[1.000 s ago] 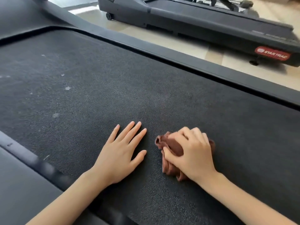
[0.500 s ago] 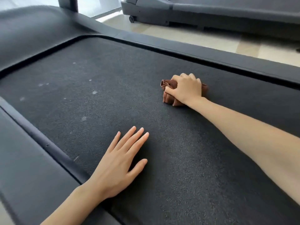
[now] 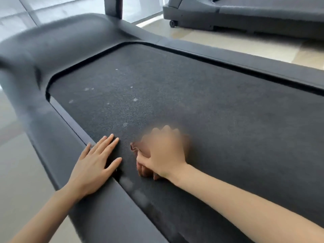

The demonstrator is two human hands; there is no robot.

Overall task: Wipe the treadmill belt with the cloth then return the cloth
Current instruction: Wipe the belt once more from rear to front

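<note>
Wiping looks partly done: the blurred right hand grips the bunched cloth on the belt, the left hand lies flat at its 9 o'clock, and pale specks at 12 o'clock await wiping.

Inside a gym: a wide black running belt, speckled with pale marks, lies framed by dark side rails and a rounded motor hood, an upright post rising at its head. A second treadmill, with a small wheel at its corner, stands across the pale tiled floor.
</note>
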